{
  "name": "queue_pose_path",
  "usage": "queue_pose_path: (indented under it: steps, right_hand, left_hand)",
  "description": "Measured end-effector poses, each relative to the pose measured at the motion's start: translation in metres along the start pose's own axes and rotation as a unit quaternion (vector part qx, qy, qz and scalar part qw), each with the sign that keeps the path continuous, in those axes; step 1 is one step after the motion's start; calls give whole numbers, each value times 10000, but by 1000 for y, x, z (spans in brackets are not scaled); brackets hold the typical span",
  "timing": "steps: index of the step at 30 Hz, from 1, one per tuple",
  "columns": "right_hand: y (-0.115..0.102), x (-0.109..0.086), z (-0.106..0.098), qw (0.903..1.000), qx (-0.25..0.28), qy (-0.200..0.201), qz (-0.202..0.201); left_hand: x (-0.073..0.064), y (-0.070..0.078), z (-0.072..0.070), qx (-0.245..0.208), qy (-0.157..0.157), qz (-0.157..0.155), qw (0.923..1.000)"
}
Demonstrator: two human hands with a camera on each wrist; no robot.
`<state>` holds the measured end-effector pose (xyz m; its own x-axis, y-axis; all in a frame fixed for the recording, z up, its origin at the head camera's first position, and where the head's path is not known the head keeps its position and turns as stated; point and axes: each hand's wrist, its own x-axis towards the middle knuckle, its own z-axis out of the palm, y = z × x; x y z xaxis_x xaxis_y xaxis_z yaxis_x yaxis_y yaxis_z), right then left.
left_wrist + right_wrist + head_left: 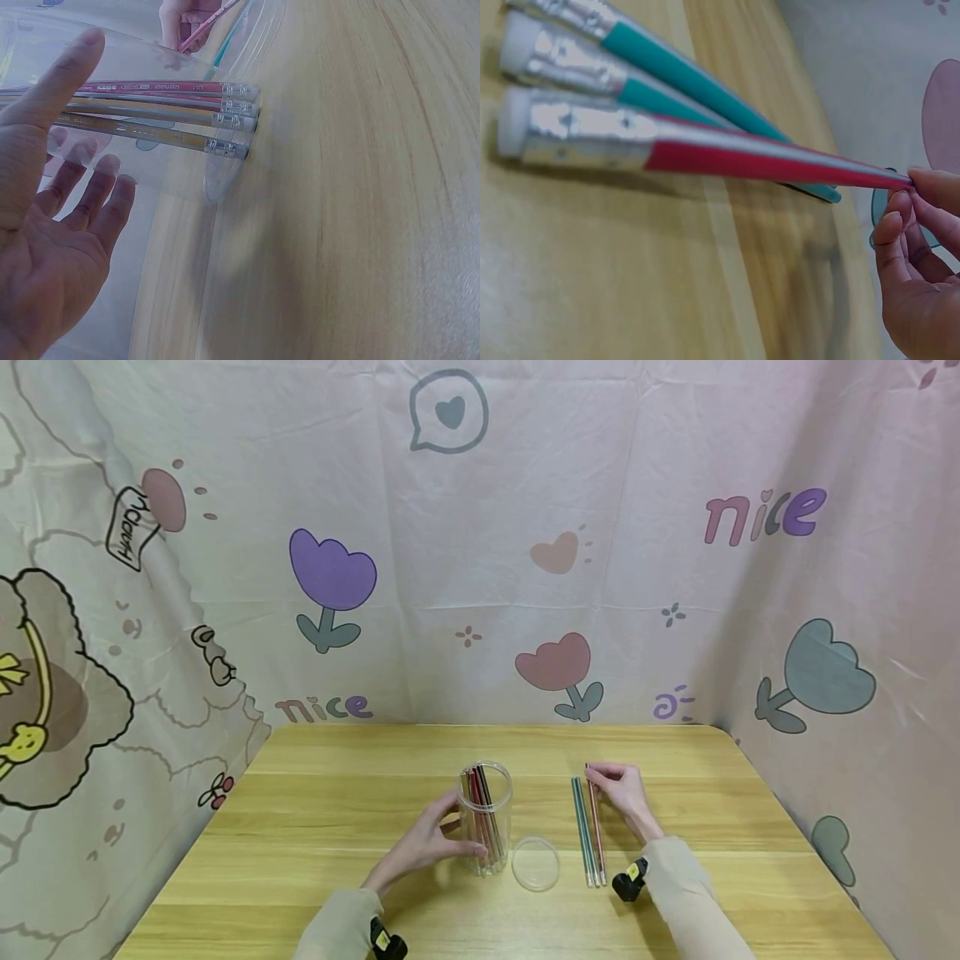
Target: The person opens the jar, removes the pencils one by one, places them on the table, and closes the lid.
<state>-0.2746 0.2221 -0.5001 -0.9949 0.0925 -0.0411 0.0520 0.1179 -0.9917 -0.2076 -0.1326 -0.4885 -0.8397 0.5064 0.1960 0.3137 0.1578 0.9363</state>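
A tall clear jar (pixel 504 831) stands on the table, holding several pencils (pixel 486 814) in red, dark and gold tones. My left hand (pixel 427 843) grips its side, thumb in front and fingers behind. The left wrist view shows the pencils' eraser ends (pixel 229 148) at the jar's bottom. With thumb and fingertips, my right hand (pixel 624 787) pinches the far end of a red pencil (pixel 757 157). That pencil's white eraser (pixel 514 124) points back toward me. Two teal pencils (pixel 581 831) lie side by side just left of it.
Between the jar and the loose pencils lies a round clear lid (pixel 536 864). The wooden table (pixel 330 777) extends to both sides. A printed cloth (pixel 465 527) hangs behind its far edge and along the left and right.
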Motion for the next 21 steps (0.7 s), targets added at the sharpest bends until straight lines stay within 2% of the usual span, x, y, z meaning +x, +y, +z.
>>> queue_pose_path:
  steps: [5,11,21]
  right_hand:
    - [4,3,0,9999,50,-90,83]
    - [7,6,2,9994,-340,-38,-28]
    - [11,8,5,9962,-864,12,69]
  left_hand:
    - [0,0,0,-29,-19,-4,10000]
    - [0,1,0,7,-18,9,10000]
    - [0,0,0,40,-18,39,10000]
